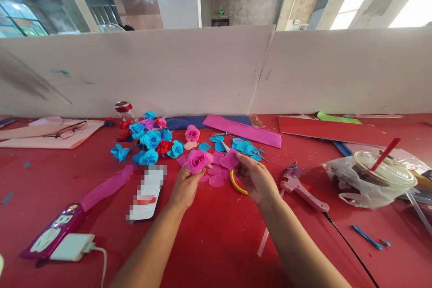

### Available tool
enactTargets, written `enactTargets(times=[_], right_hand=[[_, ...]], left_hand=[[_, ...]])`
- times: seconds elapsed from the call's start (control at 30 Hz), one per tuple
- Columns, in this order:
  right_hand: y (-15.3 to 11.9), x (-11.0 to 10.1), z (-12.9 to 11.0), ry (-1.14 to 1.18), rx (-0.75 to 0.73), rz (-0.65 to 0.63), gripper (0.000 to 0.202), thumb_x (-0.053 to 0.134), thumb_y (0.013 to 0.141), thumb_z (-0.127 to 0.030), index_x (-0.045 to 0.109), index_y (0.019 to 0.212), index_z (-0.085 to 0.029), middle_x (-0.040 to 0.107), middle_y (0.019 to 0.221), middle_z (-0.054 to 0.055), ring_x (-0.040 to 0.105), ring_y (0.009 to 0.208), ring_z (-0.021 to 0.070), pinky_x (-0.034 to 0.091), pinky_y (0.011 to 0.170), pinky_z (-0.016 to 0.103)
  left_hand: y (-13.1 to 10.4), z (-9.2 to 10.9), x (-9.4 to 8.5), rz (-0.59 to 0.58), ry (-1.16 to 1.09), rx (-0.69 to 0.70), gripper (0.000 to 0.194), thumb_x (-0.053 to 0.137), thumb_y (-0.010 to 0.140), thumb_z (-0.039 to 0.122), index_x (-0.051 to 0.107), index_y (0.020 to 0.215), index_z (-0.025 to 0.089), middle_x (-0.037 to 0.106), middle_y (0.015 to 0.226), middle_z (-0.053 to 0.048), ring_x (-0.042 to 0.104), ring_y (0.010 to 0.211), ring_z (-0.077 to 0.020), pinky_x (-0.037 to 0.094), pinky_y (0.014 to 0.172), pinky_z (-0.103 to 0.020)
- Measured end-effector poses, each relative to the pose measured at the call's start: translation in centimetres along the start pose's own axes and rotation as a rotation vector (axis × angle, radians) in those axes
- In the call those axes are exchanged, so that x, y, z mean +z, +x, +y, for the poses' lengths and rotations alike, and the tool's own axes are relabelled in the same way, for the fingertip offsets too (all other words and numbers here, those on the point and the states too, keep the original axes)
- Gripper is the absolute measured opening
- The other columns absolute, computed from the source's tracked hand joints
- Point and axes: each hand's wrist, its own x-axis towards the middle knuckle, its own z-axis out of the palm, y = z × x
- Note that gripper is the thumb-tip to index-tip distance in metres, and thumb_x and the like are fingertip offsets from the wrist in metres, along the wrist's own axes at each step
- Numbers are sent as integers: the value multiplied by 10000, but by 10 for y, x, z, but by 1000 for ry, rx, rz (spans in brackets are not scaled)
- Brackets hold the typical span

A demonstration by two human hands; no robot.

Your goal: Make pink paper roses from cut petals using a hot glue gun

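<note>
Pinching a pink paper rose (199, 161) in the left hand (185, 187), a pink petal (228, 160) in the right hand (258, 180).
Holding both near loose petals (216, 181), with yellow-handled scissors (235, 185) beside the right hand, a glue gun (302, 190) farther right, blue roses (150, 139) beyond the left hand.

Held flower (199, 161) and petal (229, 160) are pink — table (216, 243) red, scissors' handle (235, 184) yellow.

Open tabletop (212, 243) between forearms (293, 238), phone (146, 195) left, glue gun (305, 193) right
</note>
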Motion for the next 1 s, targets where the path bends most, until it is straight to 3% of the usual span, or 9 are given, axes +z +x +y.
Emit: enactTargets(times=[0.3,0.6,0.77,1.0], right_hand=[[2,4,7,181,63,69,184,809,591,-212,708,739,-172,718,710,16,611,568,103,516,525,205],[-6,10,13,205,49,32,166,813,612,-236,732,743,-176,734,732,4,627,611,92,515,586,198],[-9,11,15,148,-3,-1,153,799,628,-289,748,729,-185,743,759,17,635,633,110,501,615,216],[-14,14,17,105,-75,-30,172,782,648,-351,757,710,-192,718,721,-1,602,646,104,484,666,234]], left_hand=[[-4,4,10,16,-38,-65,245,665,758,396,701,865,179,719,832,-49,620,677,-135,507,670,-276],[-10,3,21,-18,-39,-97,299,666,764,420,721,924,174,739,904,-62,697,781,-199,554,790,-352],[-10,-1,20,-78,44,-64,294,649,782,408,731,940,174,750,871,-61,708,799,-213,552,823,-359],[-10,-3,18,-69,231,36,274,621,799,404,740,927,192,759,860,-51,715,782,-214,555,791,-332]])
